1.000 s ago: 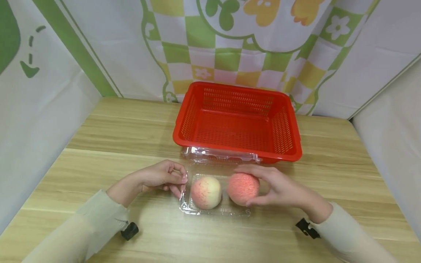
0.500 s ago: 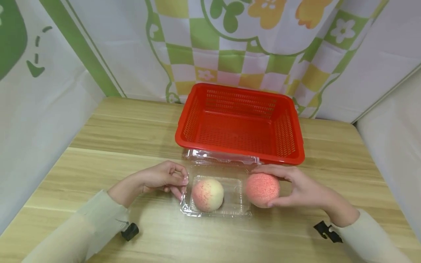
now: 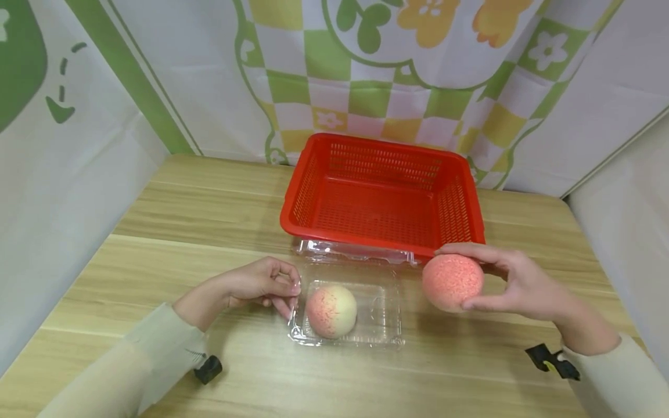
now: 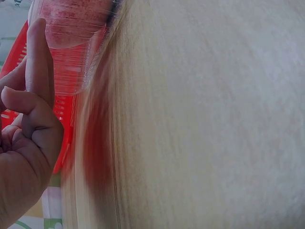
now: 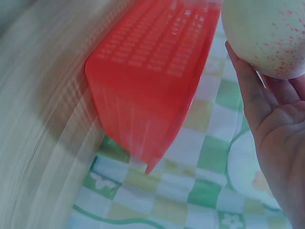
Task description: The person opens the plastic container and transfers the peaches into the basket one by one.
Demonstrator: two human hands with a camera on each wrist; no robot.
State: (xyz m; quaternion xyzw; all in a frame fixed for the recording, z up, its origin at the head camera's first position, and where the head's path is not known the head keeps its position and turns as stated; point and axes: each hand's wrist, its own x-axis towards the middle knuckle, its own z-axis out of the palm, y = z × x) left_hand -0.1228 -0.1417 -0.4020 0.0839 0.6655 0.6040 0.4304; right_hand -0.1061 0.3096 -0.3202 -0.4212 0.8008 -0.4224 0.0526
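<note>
My right hand (image 3: 522, 284) grips a pink peach (image 3: 452, 283) above the table, right of the clear plastic container (image 3: 389, 342). In the right wrist view, the peach (image 5: 267, 36) shows a pale side with red specks above my right hand (image 5: 279, 129). Another peach (image 3: 331, 312), half pink and half cream, lies in the left part of the container. At the container's left edge, my left hand (image 3: 261, 283) pinches the rim. The left wrist view has one finger of the left hand (image 4: 38, 124) stretched along the container's wall (image 4: 71, 71).
Behind the container stands a red slotted basket (image 3: 376, 203), with nothing in it. The container's raised clear lid (image 3: 355, 249) leans by the basket's front. A patterned curtain (image 3: 366, 93) hangs behind the wooden table (image 3: 219, 203).
My right hand has lifted the pink peach out of the container and carried it right and upward. My left hand stays at the container's edge. The head view has shifted slightly.
</note>
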